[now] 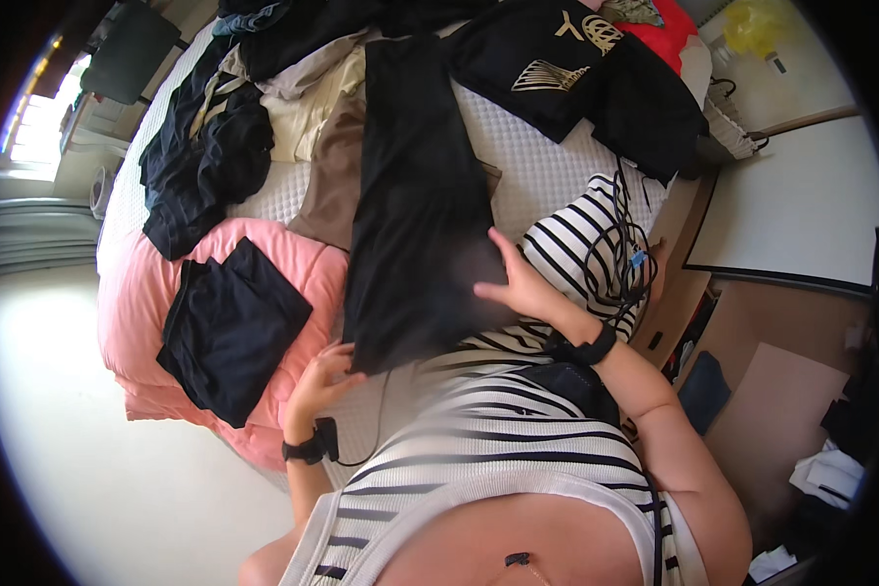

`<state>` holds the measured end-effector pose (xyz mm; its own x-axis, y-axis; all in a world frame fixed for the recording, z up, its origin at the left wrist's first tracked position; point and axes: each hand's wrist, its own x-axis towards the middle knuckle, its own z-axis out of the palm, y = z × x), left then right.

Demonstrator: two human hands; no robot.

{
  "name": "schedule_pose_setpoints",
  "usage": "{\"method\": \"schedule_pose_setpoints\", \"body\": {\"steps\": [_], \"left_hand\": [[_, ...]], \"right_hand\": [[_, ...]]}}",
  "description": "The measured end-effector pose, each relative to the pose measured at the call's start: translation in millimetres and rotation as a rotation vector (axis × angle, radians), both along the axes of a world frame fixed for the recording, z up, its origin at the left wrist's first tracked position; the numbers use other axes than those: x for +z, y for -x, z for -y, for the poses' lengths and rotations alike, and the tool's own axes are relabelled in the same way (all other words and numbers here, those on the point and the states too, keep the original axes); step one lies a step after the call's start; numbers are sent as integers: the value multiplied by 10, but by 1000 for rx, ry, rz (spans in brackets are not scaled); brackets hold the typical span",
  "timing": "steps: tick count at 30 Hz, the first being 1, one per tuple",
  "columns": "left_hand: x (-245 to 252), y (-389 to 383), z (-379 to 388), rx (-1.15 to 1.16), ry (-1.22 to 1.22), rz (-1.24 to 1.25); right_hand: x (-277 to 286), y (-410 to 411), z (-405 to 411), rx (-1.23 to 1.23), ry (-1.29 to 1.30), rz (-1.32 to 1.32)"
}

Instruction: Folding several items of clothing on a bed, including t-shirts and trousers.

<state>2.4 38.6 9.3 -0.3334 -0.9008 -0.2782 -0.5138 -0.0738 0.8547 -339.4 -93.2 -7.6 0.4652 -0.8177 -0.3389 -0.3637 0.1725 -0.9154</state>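
Note:
A long black garment (425,205) lies spread lengthwise on the bed in front of me. My left hand (326,381) is at its near left corner, fingers apart, the fingertips at the fabric's edge; whether they press on it is unclear. My right hand (516,286) is at its right edge, thumb and fingers spread, with nothing gripped. A folded black garment (238,329) rests on a pink quilt (139,315) to the left. Brown fabric (333,176) shows beside and partly under the long black garment.
Rumpled dark clothes (212,161) and cream fabric (300,117) lie farther back left. A black garment with a gold print (535,66) is at the back right. Coiled black cable (619,271) lies over my striped clothing. Right of the bed stands an open drawer (747,322) holding items.

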Motion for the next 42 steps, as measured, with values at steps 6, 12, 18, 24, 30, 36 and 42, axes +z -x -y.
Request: {"method": "schedule_pose_setpoints", "body": {"steps": [6, 12, 18, 24, 30, 36, 42], "left_hand": [[614, -128, 387, -493, -249, -439], [620, -207, 1653, 55, -170, -240], [-401, -113, 3465, 590, 317, -13], [-1444, 533, 2984, 597, 400, 483], [-1342, 761, 2040, 859, 284, 152], [-1079, 619, 2186, 796, -707, -877], [-645, 811, 2372, 764, -887, -1291]], "right_hand": [[412, 157, 62, 555, -656, 238], [257, 203, 1209, -17, -872, 581], [-98, -81, 2218, -492, -170, 451], [-773, -376, 1568, -303, 239, -194], [-415, -426, 749, -31, 743, -623], [-476, -661, 920, 74, 916, -806], [-535, -574, 857, -59, 894, -704]]}}
